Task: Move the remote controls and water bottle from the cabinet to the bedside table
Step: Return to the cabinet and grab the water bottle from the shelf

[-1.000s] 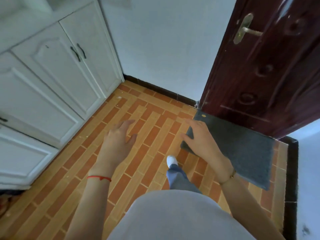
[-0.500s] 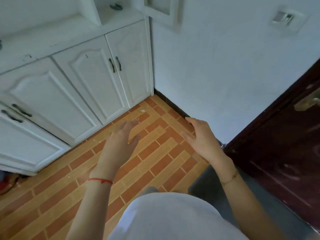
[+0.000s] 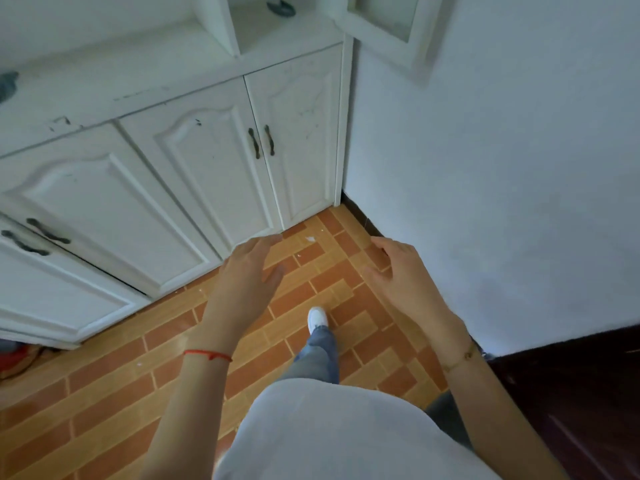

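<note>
the floor (image 3: 104, 386) is laid in orange and tan brick-pattern tiles, with a few white flecks near the corner. a white cabinet (image 3: 194, 161) runs along the left and top, its panelled doors closed, with dark handles (image 3: 262, 142) on the pair by the corner. above the doors runs a scuffed white ledge (image 3: 145, 74), and over that an open shelf (image 3: 263, 26) holding a small dark object (image 3: 281, 8), too blurred to identify. another dark shape (image 3: 7, 85) sits at the far left edge of the ledge, cut off by the frame. a pale wall (image 3: 502, 174) fills the right side, meeting the floor at a dark skirting; a dark door (image 3: 581, 393) shows at lower right.

both hands hang in the air over the floor, holding nothing. the left hand (image 3: 247, 275) has its fingers loosely spread, pointing toward the cabinet base, a red string (image 3: 207, 355) at the wrist. the right hand (image 3: 398, 275) is likewise relaxed and spread, near the wall, with a thin bracelet (image 3: 460, 358) on the wrist. a white shoe (image 3: 317, 318) and a jeans leg show between the arms.

no remotes or bottle can be made out; the dark objects lie well above and apart from both hands.
</note>
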